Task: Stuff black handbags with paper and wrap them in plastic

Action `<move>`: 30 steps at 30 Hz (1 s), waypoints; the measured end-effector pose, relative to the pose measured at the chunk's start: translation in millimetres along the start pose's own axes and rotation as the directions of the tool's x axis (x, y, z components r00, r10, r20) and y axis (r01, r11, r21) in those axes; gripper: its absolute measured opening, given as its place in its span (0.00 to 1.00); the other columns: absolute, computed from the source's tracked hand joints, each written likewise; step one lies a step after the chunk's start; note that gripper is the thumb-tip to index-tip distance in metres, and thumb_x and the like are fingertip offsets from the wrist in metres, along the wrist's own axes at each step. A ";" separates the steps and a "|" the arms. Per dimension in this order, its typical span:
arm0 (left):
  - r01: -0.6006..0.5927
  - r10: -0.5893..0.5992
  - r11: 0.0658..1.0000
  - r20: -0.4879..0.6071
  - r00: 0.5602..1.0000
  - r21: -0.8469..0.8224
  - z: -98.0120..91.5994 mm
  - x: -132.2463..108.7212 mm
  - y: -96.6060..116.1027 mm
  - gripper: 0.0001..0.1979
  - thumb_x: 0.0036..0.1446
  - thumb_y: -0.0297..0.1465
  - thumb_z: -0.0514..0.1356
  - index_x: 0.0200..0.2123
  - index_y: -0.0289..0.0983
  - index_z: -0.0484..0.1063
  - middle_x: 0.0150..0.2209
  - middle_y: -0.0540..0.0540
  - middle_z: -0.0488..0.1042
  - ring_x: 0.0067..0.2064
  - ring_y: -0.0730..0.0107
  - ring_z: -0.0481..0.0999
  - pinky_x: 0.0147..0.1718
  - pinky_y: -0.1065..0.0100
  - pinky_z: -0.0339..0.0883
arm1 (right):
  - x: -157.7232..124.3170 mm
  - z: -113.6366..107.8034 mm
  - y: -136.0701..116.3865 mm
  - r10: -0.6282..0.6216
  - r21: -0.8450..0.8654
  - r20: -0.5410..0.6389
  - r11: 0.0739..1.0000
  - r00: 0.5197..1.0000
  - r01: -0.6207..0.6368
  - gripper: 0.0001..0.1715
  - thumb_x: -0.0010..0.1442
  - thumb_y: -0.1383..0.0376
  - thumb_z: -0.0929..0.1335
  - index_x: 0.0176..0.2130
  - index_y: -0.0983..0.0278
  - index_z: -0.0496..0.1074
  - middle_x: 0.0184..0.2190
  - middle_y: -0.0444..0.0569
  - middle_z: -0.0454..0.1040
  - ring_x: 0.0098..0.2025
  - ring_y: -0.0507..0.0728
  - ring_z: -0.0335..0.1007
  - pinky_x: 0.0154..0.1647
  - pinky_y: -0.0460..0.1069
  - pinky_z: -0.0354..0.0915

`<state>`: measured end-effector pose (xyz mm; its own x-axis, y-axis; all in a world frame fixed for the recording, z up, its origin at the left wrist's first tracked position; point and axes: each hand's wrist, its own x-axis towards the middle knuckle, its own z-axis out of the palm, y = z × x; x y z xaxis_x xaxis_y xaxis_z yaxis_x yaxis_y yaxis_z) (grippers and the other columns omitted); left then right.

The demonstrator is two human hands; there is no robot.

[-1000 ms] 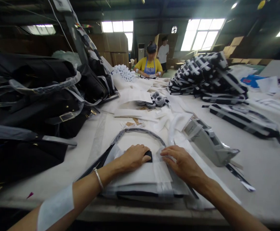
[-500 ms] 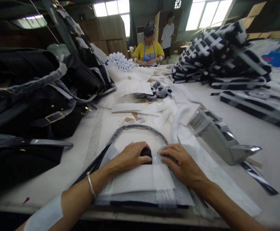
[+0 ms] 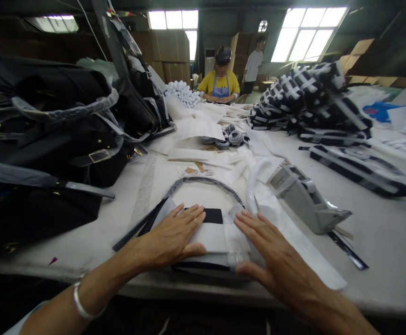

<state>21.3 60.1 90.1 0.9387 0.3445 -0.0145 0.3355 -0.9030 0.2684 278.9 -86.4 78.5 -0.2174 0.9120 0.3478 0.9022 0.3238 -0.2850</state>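
Note:
A handbag (image 3: 213, 236) lies flat before me at the table's near edge, partly covered with white sheet and clear tape. Its plastic-wrapped handle (image 3: 206, 180) arches away from me, and a black patch (image 3: 213, 215) shows below the handle. My left hand (image 3: 180, 235) rests flat on the bag's left side, fingers stretched out. On the right side, my right hand (image 3: 263, 246) lies with its fingers extended and thumb apart. Neither hand grips anything. Dark straps (image 3: 136, 228) stick out from the bag's left, partly behind my left hand.
A grey tape dispenser (image 3: 300, 197) stands to the right, beside a long white foam strip (image 3: 303, 246). Black bags (image 3: 49, 130) are heaped at left; wrapped black bundles (image 3: 303, 100) are piled at back right. A person in yellow (image 3: 220, 83) sits across the table (image 3: 373, 223).
Both hands have flattened and spread, and my left no longer curls over the black patch. The bag now sits nearer the table's front edge. The camera view has shifted slightly.

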 end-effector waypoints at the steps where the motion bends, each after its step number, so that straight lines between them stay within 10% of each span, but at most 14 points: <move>1: 0.012 -0.012 1.000 -0.003 1.000 0.018 8.0 -6.8 0.8 0.37 0.66 0.52 0.48 0.70 0.39 0.45 0.70 0.38 0.51 0.71 0.58 0.49 0.68 0.51 0.42 | -3.7 6.4 -7.1 -0.037 -0.030 0.036 0.999 0.999 0.038 0.48 0.56 0.56 0.74 0.68 0.60 0.55 0.65 0.56 0.62 0.67 0.68 0.57 0.68 0.65 0.55; 13: -0.023 0.040 0.996 -0.208 0.977 0.082 40.9 -19.9 4.6 0.36 0.64 0.53 0.51 0.68 0.39 0.53 0.68 0.38 0.57 0.70 0.53 0.52 0.69 0.47 0.38 | -20.5 41.2 -22.7 -0.121 -0.239 0.082 0.961 0.989 0.137 0.55 0.47 0.74 0.73 0.69 0.68 0.50 0.66 0.62 0.60 0.66 0.70 0.57 0.63 0.64 0.64; 22: -0.020 0.066 0.980 -0.228 0.971 0.199 69.4 -49.5 41.5 0.51 0.57 0.48 0.64 0.71 0.33 0.38 0.70 0.35 0.48 0.72 0.52 0.45 0.69 0.52 0.37 | -20.2 43.0 -25.4 -0.100 -0.260 0.124 0.957 0.987 0.130 0.57 0.43 0.77 0.71 0.68 0.66 0.51 0.66 0.62 0.60 0.66 0.70 0.58 0.64 0.64 0.62; 30: 0.003 0.069 0.974 -0.310 0.948 0.225 68.8 -50.5 45.4 0.41 0.62 0.41 0.61 0.69 0.30 0.45 0.70 0.36 0.51 0.70 0.54 0.51 0.68 0.53 0.44 | -17.4 33.7 -14.2 0.006 -0.061 0.145 0.998 0.989 0.003 0.43 0.55 0.63 0.72 0.66 0.62 0.60 0.65 0.57 0.63 0.66 0.68 0.60 0.63 0.62 0.63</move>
<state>-5.4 -16.0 36.8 0.8885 0.3440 0.3038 0.3475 -0.9366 0.0444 257.3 -98.4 46.3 -0.2637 0.9407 0.2134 0.9225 0.3106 -0.2292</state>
